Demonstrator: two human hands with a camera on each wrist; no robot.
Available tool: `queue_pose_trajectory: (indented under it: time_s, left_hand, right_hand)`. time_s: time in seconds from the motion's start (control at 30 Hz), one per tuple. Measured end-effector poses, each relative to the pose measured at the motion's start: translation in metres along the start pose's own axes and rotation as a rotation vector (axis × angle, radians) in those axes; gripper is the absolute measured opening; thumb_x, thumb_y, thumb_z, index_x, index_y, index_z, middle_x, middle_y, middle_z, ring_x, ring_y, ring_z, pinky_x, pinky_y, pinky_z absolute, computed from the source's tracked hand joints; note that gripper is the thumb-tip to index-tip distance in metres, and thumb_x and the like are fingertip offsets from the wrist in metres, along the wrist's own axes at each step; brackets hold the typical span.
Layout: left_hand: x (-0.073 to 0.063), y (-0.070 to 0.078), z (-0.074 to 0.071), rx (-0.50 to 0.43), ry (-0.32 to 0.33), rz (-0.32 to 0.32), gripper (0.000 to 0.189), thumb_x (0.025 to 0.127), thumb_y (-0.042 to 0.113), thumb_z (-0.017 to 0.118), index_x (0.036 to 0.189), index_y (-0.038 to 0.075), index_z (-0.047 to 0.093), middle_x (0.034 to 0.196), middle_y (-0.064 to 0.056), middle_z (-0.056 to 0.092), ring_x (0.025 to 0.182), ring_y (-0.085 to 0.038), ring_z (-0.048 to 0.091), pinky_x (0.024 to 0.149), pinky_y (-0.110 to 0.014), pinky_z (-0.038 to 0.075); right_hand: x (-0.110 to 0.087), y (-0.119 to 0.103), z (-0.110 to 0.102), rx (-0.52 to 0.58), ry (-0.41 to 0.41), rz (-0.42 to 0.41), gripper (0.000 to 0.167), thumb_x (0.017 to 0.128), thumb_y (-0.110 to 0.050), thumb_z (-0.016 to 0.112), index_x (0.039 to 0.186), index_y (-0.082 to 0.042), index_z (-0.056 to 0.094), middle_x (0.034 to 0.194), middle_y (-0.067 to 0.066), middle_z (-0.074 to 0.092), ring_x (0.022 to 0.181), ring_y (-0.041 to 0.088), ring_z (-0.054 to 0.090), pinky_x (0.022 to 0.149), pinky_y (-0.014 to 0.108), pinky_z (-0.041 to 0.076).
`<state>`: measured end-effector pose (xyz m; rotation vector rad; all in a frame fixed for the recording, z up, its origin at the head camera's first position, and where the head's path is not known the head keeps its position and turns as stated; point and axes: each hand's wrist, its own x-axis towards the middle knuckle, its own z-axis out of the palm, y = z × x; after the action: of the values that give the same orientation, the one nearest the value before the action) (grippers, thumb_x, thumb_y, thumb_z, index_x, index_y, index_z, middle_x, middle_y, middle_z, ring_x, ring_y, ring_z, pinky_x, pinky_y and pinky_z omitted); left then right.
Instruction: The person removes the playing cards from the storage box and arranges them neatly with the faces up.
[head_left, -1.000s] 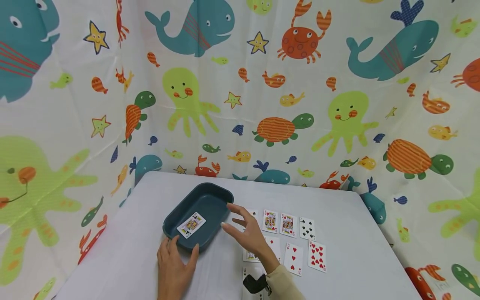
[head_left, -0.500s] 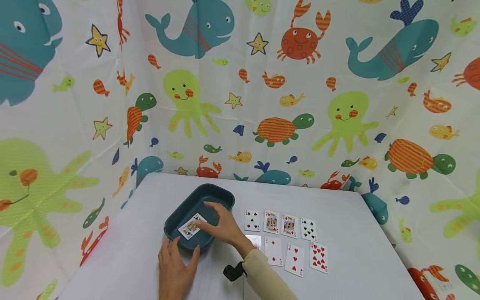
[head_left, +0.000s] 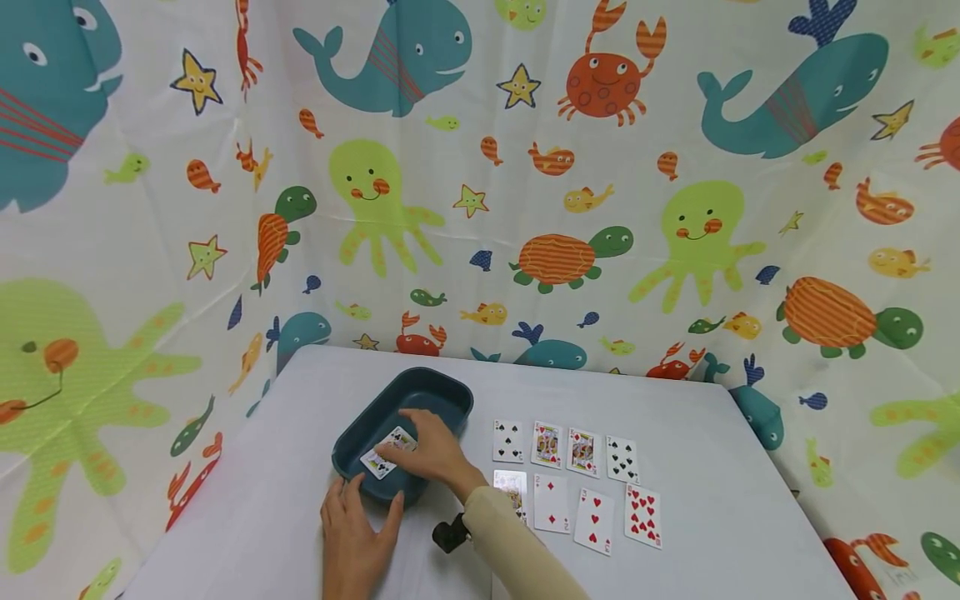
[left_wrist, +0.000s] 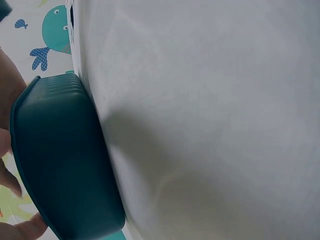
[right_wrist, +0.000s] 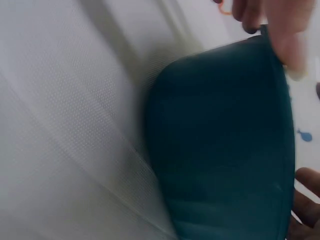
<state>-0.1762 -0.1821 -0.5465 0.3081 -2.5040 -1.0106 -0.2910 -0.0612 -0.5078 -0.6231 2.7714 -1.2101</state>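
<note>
A dark teal oval tub stands on the white table. Inside lies a face-up playing card, a face card, partly covered by my right hand. My right hand reaches over the tub with thumb and index finger apart; whether its fingertips touch the card cannot be seen. My left hand is at the tub's near left corner, thumb and fingers spread along the rim. The left wrist view shows the tub's outer wall with a fingertip against its rim.
Right of the tub, face-up cards lie in two rows, among them a two of diamonds and a three of hearts. A face card is partly hidden by my right sleeve. A sea-animal curtain surrounds the table.
My right hand has moved left and down, from the tub's right rim to above the card inside it. My left hand stays at the near corner.
</note>
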Motion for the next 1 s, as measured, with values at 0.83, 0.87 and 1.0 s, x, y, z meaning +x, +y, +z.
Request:
queue_pose_trajectory:
  time_s: [0.83, 0.87, 1.0]
  left_hand:
    - [-0.001, -0.001, 0.001, -0.011, -0.034, -0.017, 0.070, 0.089, 0.031, 0.078, 0.136, -0.012, 0.048, 0.144, -0.037, 0.036, 0.136, -0.051, 0.031, 0.110, -0.067, 0.031]
    - [-0.001, -0.001, 0.001, -0.009, -0.034, -0.018, 0.070, 0.089, 0.031, 0.078, 0.136, -0.012, 0.048, 0.144, -0.036, 0.036, 0.136, -0.051, 0.031, 0.110, -0.067, 0.031]
    - [0.000, -0.001, 0.001, -0.002, -0.033, -0.026, 0.071, 0.089, 0.033, 0.078, 0.136, -0.011, 0.048, 0.144, -0.036, 0.036, 0.137, -0.050, 0.031, 0.111, -0.067, 0.031]
  right_hand:
    - [0.025, -0.010, 0.039, -0.619, -0.098, 0.069, 0.084, 0.071, -0.065, 0.085, 0.135, -0.016, 0.061, 0.125, 0.001, 0.066, 0.111, 0.017, 0.061, 0.092, 0.036, 0.055]
    - [0.025, -0.010, 0.040, -0.624, -0.092, 0.074, 0.085, 0.071, -0.064, 0.086, 0.136, -0.015, 0.060, 0.127, 0.002, 0.065, 0.112, 0.018, 0.061, 0.092, 0.036, 0.055]
    - [0.026, -0.011, 0.041, -0.624, -0.074, 0.094, 0.087, 0.069, -0.063, 0.087, 0.135, -0.014, 0.060, 0.127, 0.004, 0.066, 0.113, 0.019, 0.061, 0.093, 0.037, 0.056]
